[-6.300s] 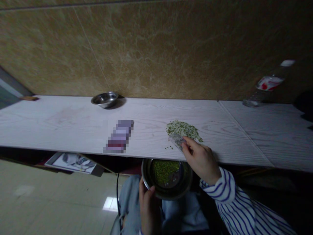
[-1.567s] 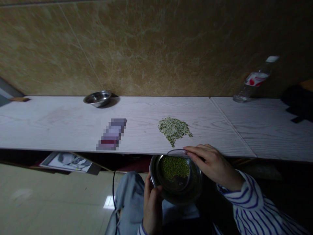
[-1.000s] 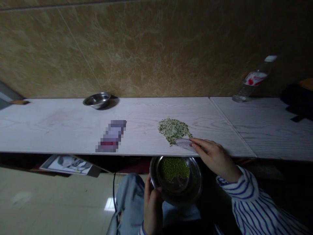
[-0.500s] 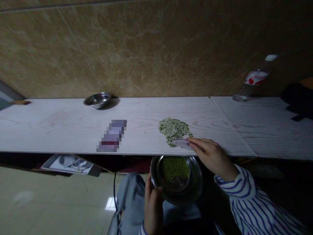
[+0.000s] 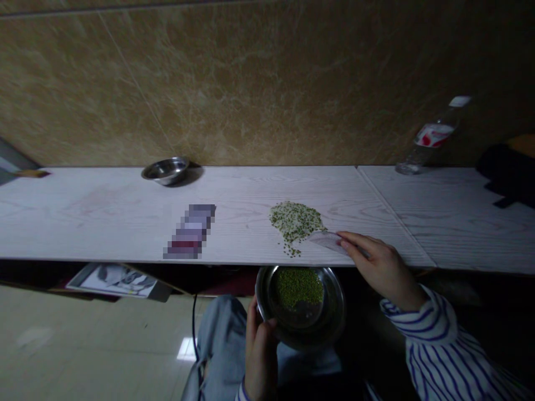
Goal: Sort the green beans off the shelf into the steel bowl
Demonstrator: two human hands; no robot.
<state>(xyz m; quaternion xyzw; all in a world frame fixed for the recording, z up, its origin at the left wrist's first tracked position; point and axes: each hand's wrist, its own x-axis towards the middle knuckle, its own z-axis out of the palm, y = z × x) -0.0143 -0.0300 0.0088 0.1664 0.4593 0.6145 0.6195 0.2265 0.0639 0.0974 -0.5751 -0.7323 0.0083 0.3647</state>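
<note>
My left hand [image 5: 261, 348] is closed on the left rim of a metal bowl [image 5: 334, 323], held just below the table's front edge. Green beans, like mung beans [image 5: 298, 287], lie in the bowl. Over the table's edge, my right hand [image 5: 382, 267] pinches a thin, pale, see-through flat piece [image 5: 328, 240]; its exact kind is unclear. The tip of that piece touches the lower right side of a pile of mixed white grains and green beans [image 5: 295, 220] on the white table [image 5: 246, 239]. A few loose beans trail from the pile towards the front edge.
A small metal bowl [image 5: 166, 171] stands at the back left. A blurred-out flat object [image 5: 192, 231] lies left of the pile. At the back right are a plastic bottle [image 5: 432, 136] and a dark item [image 5: 507, 170]. An open drawer [image 5: 117, 278] juts out below the table.
My right hand has moved to the right with the flat piece, away from the front of the pile. More scattered beans now show there. My left hand and the bowl stay nearly still.
</note>
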